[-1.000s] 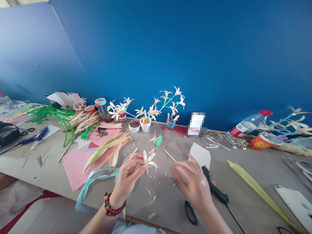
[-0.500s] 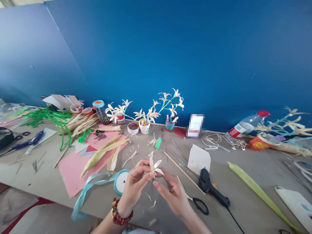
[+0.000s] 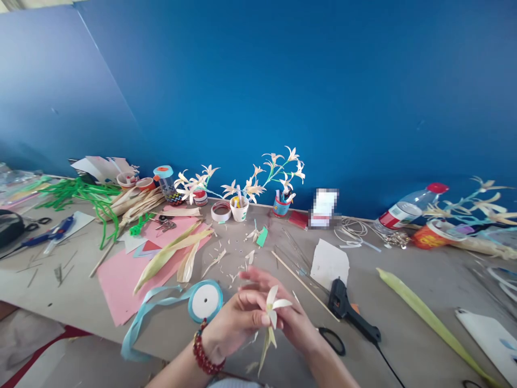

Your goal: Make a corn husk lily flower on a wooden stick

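A white flower with narrow petals (image 3: 273, 306), made of a husk-like material, is pinched between the thumb and fingers of my left hand (image 3: 236, 319). Pale strips (image 3: 266, 345) hang below the blossom. My right hand (image 3: 294, 319) is just behind and right of the flower, its fingers stretched out leftward past my left hand. Whether the right palm touches the flower is hidden. Beside my left wrist lies a spool of light blue ribbon (image 3: 205, 302). Scissors (image 3: 332, 340) lie partly covered by my right forearm.
A black glue gun (image 3: 351, 310) with its cord is to the right, near a long green husk (image 3: 428, 318). Pink sheets (image 3: 121, 285) and husks (image 3: 172, 253) lie left. Finished flower stems (image 3: 278, 172) stand in cups along the blue wall. Scraps litter the table.
Both hands have moved slightly right and down with the flower. My right hand's fingers have left the flower's base and now extend behind my left hand. The hanging strips have come into view.
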The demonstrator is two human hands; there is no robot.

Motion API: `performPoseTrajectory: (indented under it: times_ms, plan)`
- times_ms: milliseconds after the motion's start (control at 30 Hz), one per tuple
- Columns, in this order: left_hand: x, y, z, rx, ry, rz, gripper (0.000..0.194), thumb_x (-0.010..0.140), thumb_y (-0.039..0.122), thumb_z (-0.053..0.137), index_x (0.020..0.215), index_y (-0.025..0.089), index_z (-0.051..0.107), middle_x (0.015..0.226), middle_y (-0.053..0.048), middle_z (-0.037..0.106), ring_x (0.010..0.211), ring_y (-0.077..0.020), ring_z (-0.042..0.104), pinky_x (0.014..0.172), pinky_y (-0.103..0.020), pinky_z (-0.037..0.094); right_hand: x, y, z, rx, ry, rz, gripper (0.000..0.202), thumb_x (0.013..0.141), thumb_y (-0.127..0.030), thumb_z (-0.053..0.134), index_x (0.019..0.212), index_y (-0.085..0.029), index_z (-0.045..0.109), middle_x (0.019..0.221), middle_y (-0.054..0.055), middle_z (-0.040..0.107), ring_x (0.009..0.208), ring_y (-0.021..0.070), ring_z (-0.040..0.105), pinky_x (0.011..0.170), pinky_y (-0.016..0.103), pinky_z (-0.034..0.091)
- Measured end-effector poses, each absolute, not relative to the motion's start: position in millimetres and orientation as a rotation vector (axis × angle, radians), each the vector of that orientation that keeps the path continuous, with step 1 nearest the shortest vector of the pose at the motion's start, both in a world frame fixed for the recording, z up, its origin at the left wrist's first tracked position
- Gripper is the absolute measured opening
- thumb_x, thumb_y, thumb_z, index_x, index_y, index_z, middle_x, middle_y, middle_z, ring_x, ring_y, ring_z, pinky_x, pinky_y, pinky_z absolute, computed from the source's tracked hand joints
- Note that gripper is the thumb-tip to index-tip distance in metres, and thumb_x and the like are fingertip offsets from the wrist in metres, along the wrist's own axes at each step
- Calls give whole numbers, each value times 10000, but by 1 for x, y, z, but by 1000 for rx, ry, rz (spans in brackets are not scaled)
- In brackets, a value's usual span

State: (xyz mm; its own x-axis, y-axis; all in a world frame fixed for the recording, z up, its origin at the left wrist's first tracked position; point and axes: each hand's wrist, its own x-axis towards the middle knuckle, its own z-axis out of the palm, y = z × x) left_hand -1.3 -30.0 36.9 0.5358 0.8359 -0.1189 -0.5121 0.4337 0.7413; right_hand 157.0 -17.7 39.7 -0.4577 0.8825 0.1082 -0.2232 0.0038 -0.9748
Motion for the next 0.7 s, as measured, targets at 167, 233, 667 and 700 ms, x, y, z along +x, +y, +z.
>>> performPoseTrajectory:
  times_ms: [167, 233, 667, 700]
  plan:
    - [-3, -29, 36, 784, 627, 895, 194, 628, 341, 870, 650, 173, 774, 671, -52, 706, 672, -170, 618, 694, -291, 476, 149, -24, 31, -780, -1387, 1470, 338, 897, -511, 570, 971, -255, 779, 1041, 115, 732, 1053, 310, 662, 941, 471, 517]
    - [-7, -27, 40, 942, 663, 954, 170, 691, 356, 827, 697, 192, 782, 727, -57, 715, 733, -189, 631, 724, -305, 479, 153, -22, 25, -863, -1284, 1357, 315, 917, -472, 561, 886, -232, 763, 922, 100, 733, 929, 276, 687, 888, 437, 541]
    - [-15, -21, 44, 1772, 1000, 1110, 135, 884, 238, 627, 835, 207, 749, 936, -86, 667, 805, -177, 619, 738, -272, 475, 196, -13, 12, -1269, -1600, 643, 220, 903, -365, 584, 1006, -226, 721, 894, 68, 701, 800, 225, 678, 707, 312, 553]
    - [-16, -21, 44, 1733, 986, 1132, 132, 879, 246, 634, 826, 205, 749, 919, -84, 670, 802, -178, 618, 735, -271, 474, 194, -13, 11, -1240, -1634, 665, 219, 914, -357, 566, 960, -224, 732, 947, 83, 708, 825, 229, 689, 728, 319, 560]
